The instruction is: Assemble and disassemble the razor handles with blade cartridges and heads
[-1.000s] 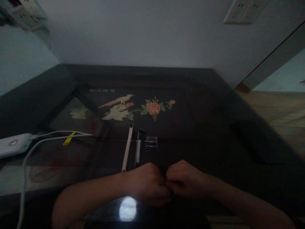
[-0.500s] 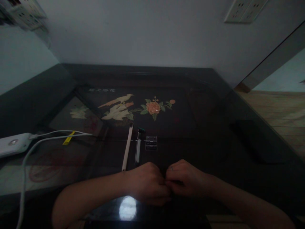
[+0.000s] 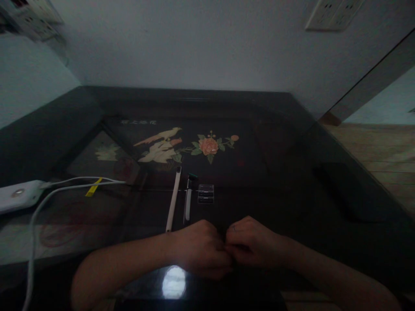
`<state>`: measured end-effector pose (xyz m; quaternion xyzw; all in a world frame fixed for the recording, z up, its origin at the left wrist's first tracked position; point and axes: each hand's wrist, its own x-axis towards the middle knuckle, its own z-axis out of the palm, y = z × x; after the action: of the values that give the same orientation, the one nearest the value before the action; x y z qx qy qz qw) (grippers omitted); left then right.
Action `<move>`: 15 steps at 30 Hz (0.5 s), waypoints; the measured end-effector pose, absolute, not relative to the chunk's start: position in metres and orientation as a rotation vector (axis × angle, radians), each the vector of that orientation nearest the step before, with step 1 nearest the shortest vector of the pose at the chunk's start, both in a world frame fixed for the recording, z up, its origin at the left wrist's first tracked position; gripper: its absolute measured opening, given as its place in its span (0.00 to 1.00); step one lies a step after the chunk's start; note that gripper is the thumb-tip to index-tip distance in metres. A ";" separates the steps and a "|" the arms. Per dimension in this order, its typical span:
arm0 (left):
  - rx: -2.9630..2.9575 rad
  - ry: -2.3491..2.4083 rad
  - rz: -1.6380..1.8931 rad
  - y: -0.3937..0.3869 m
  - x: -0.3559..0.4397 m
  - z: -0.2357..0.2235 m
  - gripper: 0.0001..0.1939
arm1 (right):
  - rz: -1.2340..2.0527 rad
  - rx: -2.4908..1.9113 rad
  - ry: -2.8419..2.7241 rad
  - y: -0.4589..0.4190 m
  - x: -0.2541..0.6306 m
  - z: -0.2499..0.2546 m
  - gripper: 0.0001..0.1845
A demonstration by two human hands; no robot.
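My left hand (image 3: 202, 251) rests closed near the table's front edge, knuckles up. My right hand (image 3: 254, 244), with a ring on one finger, is curled closed against it, and their fingers touch. I see nothing held in either one; the palms are hidden. Just beyond my left hand lies a razor (image 3: 188, 203) with a white and dark handle and a green-edged head. Left of it is a long beige strip-like stick (image 3: 174, 199) with dark ends, its near end reaching my left wrist. To the razor's right sits a small clear case (image 3: 205, 194) with dark razor cartridges.
The dark glossy table (image 3: 275, 194) bears a bird-and-flower picture (image 3: 208, 147). A white power strip (image 3: 19, 196) and white cable (image 3: 35, 211) with a yellow tag (image 3: 94, 187) lie at left. A dark flat object (image 3: 350, 192) lies at right. Wall sockets (image 3: 333, 15) are behind.
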<state>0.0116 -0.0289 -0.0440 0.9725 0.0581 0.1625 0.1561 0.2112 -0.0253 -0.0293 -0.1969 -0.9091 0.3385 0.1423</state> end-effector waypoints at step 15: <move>2.789 0.187 0.439 -0.029 0.012 -0.043 0.11 | 0.957 -0.551 -2.634 -0.025 0.211 -0.032 0.12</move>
<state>0.0120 -0.0289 -0.0431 0.9737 0.0654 0.1534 0.1553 0.2112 -0.0251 -0.0321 -0.1908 -0.9129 0.3317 0.1422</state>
